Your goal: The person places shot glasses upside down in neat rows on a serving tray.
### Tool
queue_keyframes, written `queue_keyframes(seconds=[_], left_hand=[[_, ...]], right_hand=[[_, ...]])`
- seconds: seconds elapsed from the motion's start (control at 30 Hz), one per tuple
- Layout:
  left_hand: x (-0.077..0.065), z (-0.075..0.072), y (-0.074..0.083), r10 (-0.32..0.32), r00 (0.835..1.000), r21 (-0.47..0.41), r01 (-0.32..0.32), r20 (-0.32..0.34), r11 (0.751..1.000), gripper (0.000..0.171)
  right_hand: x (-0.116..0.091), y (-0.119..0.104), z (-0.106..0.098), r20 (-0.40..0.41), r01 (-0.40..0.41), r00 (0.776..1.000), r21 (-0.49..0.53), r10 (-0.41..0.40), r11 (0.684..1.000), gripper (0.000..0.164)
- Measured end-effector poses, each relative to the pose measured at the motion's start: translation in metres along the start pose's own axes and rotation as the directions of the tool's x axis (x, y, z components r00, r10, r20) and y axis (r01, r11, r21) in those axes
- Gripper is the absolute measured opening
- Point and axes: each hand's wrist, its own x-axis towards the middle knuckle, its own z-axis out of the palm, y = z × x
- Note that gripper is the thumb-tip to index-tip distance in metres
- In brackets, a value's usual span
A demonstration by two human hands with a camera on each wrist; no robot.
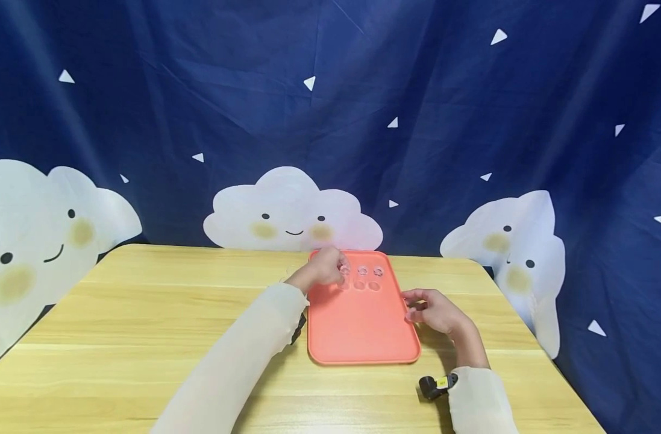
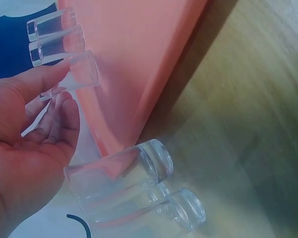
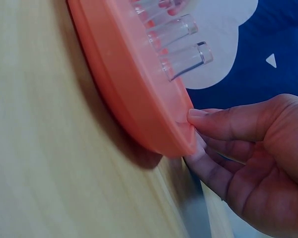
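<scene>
At the upper left of the coral tray (image 1: 363,331), the left hand (image 1: 329,266) pinches a clear glass (image 2: 84,72), partly hidden by the fingers. The right hand (image 1: 435,310) grips the tray's right rim between thumb and fingers. Low in the left wrist view, overlapping, hard-to-count spare glasses (image 2: 119,173) are cut off
</scene>
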Motion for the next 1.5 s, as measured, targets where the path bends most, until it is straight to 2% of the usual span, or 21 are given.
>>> queue_keyframes(seconds=[0.23, 0.43, 0.63, 0.73, 0.9, 1.17, 1.5], left_hand=[[0.002, 0.0, -0.001, -0.013, 1.0, -0.026, 0.013, -0.002, 1.0, 0.023], [0.003, -0.004, -0.003, -0.013, 1.0, -0.052, 0.013, 0.003, 0.999, 0.031], [0.0, -0.022, -0.004, 0.047, 0.999, -0.074, -0.048, -0.011, 0.996, 0.039], [-0.005, -0.034, -0.006, 0.078, 0.997, -0.035, -0.078, -0.021, 0.996, 0.042], [-0.017, -0.051, -0.021, 0.099, 0.994, -0.02, -0.1, -0.045, 0.995, 0.04], [-0.036, -0.072, -0.048, 0.089, 0.993, -0.032, -0.092, -0.072, 0.995, 0.035], [-0.057, -0.081, -0.075, 0.057, 0.996, -0.048, -0.061, -0.07, 0.997, 0.033]], right_hand=[[0.001, -0.002, 0.0, 0.002, -0.002, 1.0, 0.006, 0.002, 1.0, 0.049], [0.001, -0.005, 0.0, 0.003, 0.001, 1.0, -0.003, -0.001, 1.0, 0.05], [0.002, -0.004, -0.001, 0.004, 0.008, 1.0, -0.017, -0.008, 1.0, 0.049], [0.002, -0.003, -0.002, 0.008, 0.012, 1.0, -0.013, -0.012, 1.0, 0.049], [0.002, -0.002, -0.003, 0.011, 0.012, 1.0, -0.015, -0.011, 1.0, 0.049], [0.001, 0.0, -0.003, 0.009, 0.006, 1.0, -0.007, -0.006, 1.0, 0.049], [0.0, -0.001, -0.002, 0.006, -0.005, 1.0, 0.001, 0.005, 1.0, 0.049]])
